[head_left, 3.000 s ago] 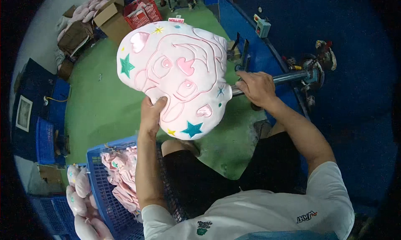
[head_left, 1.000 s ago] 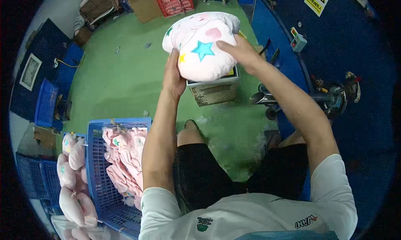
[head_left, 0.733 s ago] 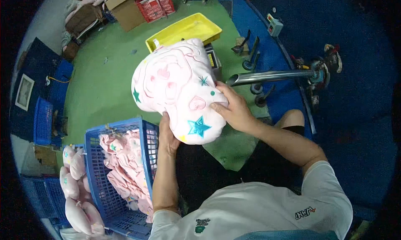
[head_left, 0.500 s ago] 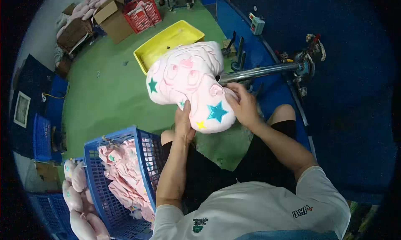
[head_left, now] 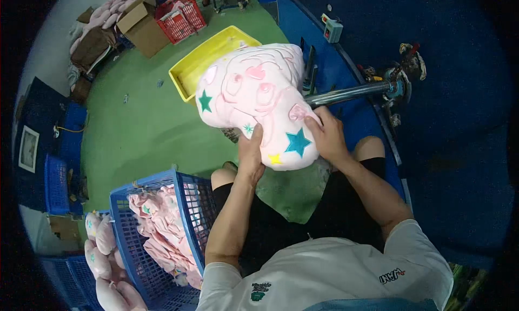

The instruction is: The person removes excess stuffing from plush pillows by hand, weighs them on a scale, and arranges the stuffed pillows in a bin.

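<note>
A pale pink plush pillow [head_left: 246, 84] with an embroidered face and green, blue and yellow stars is held up in front of me. It is rounded out, with wrinkles along its upper part. My left hand [head_left: 251, 153] grips its lower left edge, thumb on top. At the right edge, my right hand [head_left: 331, 135] holds the fabric close to a shiny metal tube [head_left: 351, 93]. The tube's end is hidden at the pillow's right side. The fingertips of both hands are out of sight beneath the pillow.
A blue basket [head_left: 180, 203] of limp pink covers [head_left: 162, 213] stands left of my legs, with stuffed pink pieces [head_left: 100, 257] beyond it. Behind the pillow is a yellow tray [head_left: 181, 75]. Farther off are a cardboard box [head_left: 143, 32] and a red basket [head_left: 186, 19]. A switch box [head_left: 332, 30] sits on the blue machine.
The pillow has shifted to the right along the tube, and both hands moved right with it. Its upper part looks fuller and smoother.
</note>
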